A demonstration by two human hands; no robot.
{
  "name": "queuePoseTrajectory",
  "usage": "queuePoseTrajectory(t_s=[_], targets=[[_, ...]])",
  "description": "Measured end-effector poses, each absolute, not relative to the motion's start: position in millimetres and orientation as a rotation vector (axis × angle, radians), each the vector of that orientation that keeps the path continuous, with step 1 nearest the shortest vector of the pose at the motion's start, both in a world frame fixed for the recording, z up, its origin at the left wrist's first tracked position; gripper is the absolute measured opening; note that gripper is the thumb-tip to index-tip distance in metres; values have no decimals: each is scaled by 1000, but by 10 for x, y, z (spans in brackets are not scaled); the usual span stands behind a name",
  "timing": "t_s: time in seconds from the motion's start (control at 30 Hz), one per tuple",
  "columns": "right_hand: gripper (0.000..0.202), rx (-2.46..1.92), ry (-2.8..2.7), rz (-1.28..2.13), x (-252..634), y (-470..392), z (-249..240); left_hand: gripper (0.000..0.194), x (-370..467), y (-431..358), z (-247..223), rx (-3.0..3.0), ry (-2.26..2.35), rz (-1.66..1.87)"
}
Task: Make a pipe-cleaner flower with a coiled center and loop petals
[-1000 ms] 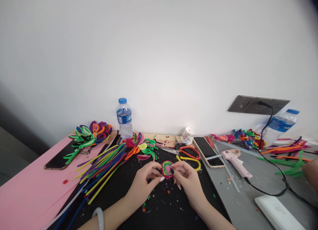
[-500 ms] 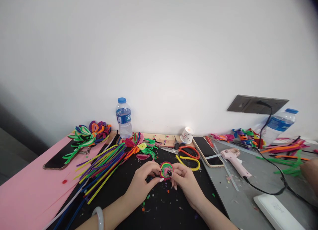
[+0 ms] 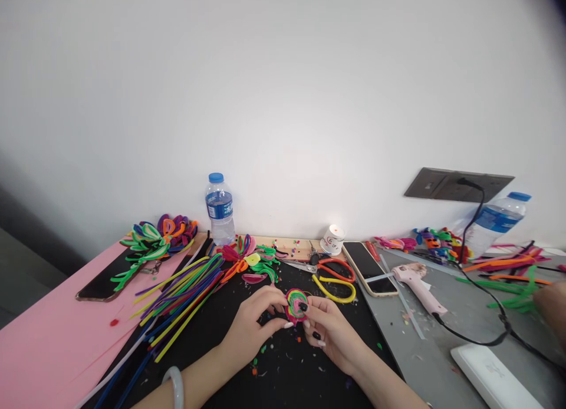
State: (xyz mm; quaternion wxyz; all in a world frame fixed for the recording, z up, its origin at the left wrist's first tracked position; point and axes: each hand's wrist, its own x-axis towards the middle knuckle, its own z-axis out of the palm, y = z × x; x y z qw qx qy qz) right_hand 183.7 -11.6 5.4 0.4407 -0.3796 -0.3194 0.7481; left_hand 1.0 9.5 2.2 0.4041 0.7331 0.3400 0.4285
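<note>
A round, multicoloured fuzzy coil is up over the black mat, the person's left hand pinching one edge, the right hand gripping the other, thumb across its face. Just beyond lie scissors; fuzzy sticks spread leftward, a pink glue gun rests rightward.

You pinch a colourful disc between your left hand and right hand, over a black mat. Loose pipe cleaners lie to your left, scissors lie just beyond your right hand, a bottle stands near the wall, and a pink glue gun rests on the grey desk
</note>
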Motion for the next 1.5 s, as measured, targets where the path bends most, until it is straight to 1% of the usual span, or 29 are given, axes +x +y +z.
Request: queuePoseTrajectory(t_s=[0.33, 0.63, 1.5], targets=[[19, -868, -822, 1946, 1849, -115, 31, 13, -1, 78, 11, 1882, 877, 1116], [21, -865, -882, 1983, 1828, -139, 102, 10, 0, 86, 6, 1869, 855, 1131], [19, -906, -903, 1917, 1834, -119, 98, 13, 24, 86, 13, 1762, 845, 1032]])
